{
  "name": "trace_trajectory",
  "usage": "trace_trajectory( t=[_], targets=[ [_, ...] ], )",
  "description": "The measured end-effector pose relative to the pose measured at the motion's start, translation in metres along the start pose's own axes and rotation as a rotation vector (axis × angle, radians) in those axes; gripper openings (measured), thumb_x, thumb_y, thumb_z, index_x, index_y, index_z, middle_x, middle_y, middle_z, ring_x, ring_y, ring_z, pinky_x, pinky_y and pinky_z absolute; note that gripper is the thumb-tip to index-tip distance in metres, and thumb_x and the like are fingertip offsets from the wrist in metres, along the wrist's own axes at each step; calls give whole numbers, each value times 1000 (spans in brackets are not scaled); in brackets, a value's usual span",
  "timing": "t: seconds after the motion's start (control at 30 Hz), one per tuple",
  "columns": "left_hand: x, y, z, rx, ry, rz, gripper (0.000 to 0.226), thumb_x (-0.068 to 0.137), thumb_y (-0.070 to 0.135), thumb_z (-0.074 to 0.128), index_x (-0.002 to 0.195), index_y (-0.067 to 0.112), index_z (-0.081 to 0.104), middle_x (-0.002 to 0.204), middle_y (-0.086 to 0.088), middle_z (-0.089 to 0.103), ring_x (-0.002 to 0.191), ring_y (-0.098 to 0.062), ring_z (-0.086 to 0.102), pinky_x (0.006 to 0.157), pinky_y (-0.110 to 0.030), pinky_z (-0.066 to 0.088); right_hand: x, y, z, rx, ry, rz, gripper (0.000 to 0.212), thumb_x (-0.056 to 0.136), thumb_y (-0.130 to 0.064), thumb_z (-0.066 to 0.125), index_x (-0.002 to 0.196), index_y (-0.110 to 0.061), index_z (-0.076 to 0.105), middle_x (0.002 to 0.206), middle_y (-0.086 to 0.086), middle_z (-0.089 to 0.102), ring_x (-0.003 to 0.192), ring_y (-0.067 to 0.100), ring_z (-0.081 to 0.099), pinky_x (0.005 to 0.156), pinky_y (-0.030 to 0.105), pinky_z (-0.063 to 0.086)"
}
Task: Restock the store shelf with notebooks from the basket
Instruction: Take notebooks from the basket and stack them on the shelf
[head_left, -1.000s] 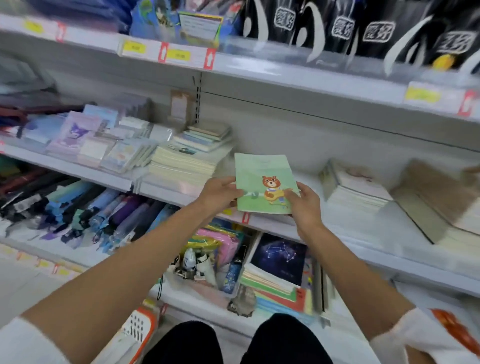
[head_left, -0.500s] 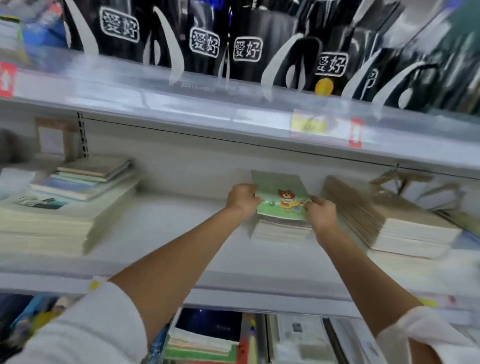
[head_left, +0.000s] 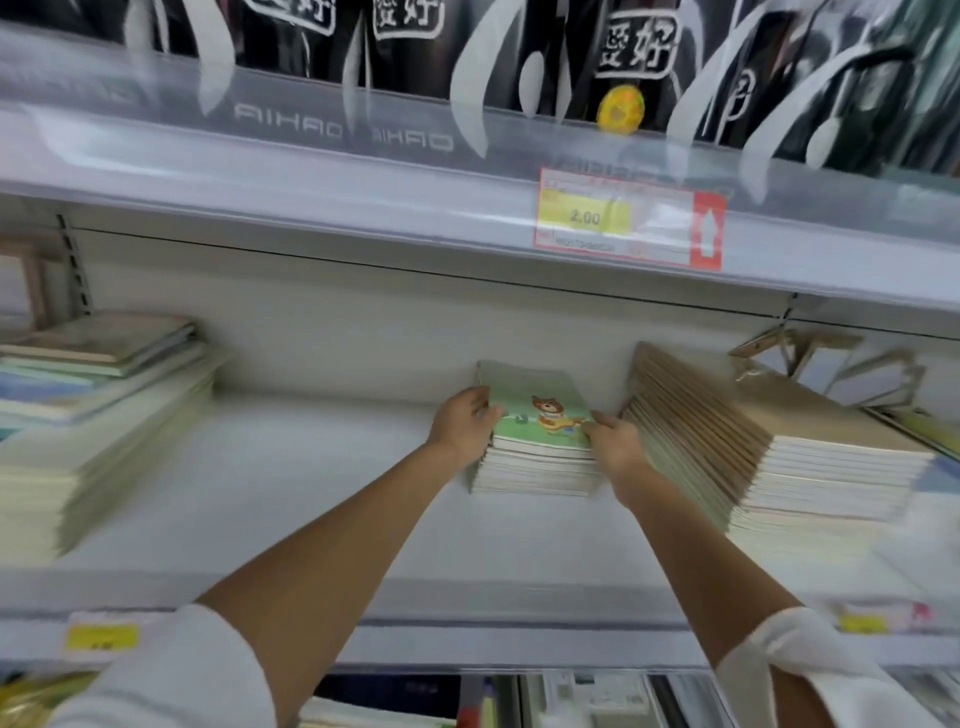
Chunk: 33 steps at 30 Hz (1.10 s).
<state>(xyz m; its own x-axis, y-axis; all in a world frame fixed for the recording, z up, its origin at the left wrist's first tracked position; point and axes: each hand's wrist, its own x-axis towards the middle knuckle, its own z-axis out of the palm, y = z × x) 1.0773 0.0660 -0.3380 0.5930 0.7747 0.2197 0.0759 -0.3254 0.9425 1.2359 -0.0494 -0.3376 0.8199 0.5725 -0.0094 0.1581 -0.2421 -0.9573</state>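
A green bear-cover notebook (head_left: 524, 402) is being gripped at its sides by the left hand (head_left: 462, 423) and right hand (head_left: 615, 441) atop a notebook stack (head_left: 535, 470).

Left hand (head_left: 462, 422) grips the green notebook (head_left: 535, 397) at its left edge and covers that edge; its thumb is out of sight. Right hand (head_left: 615, 441) holds and hides the near right corner; its fingers under the cover cannot be seen.

Left stack (head_left: 88, 431): motion-blurred, cut by the frame edge, covers unreadable.

Price label (head_left: 628, 218): small print illegible.

Lower yellow tag (head_left: 101, 637): blurred, unreadable.

Black packs (head_left: 291, 47): cut by the top edge.

Goods below (head_left: 597, 696): cut by the bottom edge, blurred.
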Motion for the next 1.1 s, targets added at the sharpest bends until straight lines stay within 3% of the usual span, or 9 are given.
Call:
trace_trajectory(
  t=[0.13,0.27,0.33,0.43,0.53,0.7,0.83,1.0,1.1],
  targets=[
    [1,-7,-1,105,-103,-7,38,99,24,47,136,15,52,134,-2,58,125,-19,53,109,-38,39,5,3,-1,2,-82,13,50,99,-17,48,146,-5,39,145,11,46,133,27,44,107,27,30],
    [-14,6,-5,78,-116,-55,40,102,30,40,138,16,44,134,8,50,129,-18,47,109,-29,35,-3,2,-2,-263,-5,-63,55,97,-35,45,147,-16,37,146,14,45,134,32,40,113,42,29],
    [-21,12,-14,115,23,-81,30,99,27,49,126,14,53,121,8,53,116,-19,53,97,-26,40,-18,-2,2,-460,189,-202,52,94,-35,44,142,-17,45,138,16,51,130,35,41,111,46,30],
    [-41,18,-42,161,214,-68,10,84,20,62,80,23,52,83,2,61,78,-21,56,75,-33,49,-63,-19,17,-409,297,-461,38,92,-27,47,124,-10,60,122,13,59,117,32,50,102,41,37],
    [-80,26,-86,246,261,-20,19,74,21,60,63,20,44,59,5,49,61,-21,49,63,-33,45,-111,-36,47,-224,166,-563,19,91,-15,52,101,-10,68,97,9,66,91,26,62,79,35,49],
    [-167,18,-177,312,389,-75,11,66,21,59,59,22,50,55,6,53,61,-23,54,63,-33,49,-202,-48,124,-67,-179,-616,16,91,-14,54,90,-15,69,74,-3,64,64,15,57,62,30,46],
    [-246,-7,-258,398,463,-147,19,76,15,66,64,22,53,61,3,57,60,-17,55,62,-30,45,-272,-46,195,-53,-426,-663,12,90,-13,57,87,-14,69,76,-3,65,62,2,53,60,15,42],
    [-346,-48,-343,434,489,-285,13,84,12,65,75,18,57,73,-1,61,68,-14,57,62,-26,45,-353,-29,286,-76,-748,-606,7,89,-18,63,86,-15,68,74,-7,62,65,3,53,67,19,45],
    [-403,-75,-380,450,499,-401,9,87,15,63,78,17,62,76,3,62,74,-13,58,68,-24,44,-399,-7,333,-162,-890,-578,13,89,-23,63,95,-14,70,87,-3,66,74,-1,55,63,4,42]
  ],
)
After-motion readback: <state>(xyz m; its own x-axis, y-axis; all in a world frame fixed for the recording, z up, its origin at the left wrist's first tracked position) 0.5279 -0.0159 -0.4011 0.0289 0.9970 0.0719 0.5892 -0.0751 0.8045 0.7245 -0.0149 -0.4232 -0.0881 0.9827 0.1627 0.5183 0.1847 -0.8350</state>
